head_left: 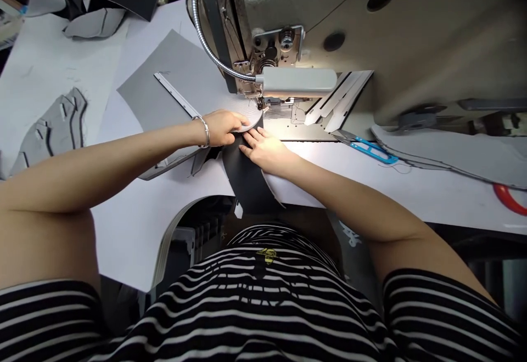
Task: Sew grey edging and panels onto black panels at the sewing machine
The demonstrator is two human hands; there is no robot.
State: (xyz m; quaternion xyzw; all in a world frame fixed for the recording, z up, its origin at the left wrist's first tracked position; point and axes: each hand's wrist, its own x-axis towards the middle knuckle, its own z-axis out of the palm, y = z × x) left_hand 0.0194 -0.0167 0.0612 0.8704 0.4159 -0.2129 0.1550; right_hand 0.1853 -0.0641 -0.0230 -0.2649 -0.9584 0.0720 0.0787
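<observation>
1. Left hand (222, 127): fingers slightly bent, close together, tips on the curved edge of the large light-grey fabric sheet (173, 60). Can't tell if the thumb pinches it from below.
2. Right hand (269, 152): fingers nearly flat, slightly spread, tips on the long black flexible panel (245, 178); no grip visible.
3. Black panel: just in front of the needle area; long axis runs from there toward the person's torso, lower end past the counter (123, 241) edge.
4. Grey sheet: left of the needle, curved edge at the needle, pointed corner facing away up-left. Narrow white dark-edged strip (177, 96) lies diagonally on it.
5. Beige metal sewing machine (329, 27) stands directly beyond both hands; its white oblong lamp (300, 81) partly hides the needle area.
6. Right side: blue-handled thread snips (373, 150), near a grey dark-edged piece (461, 156).
7. Far left: stacked grey cut pieces (53, 126), well apart from the hands.
</observation>
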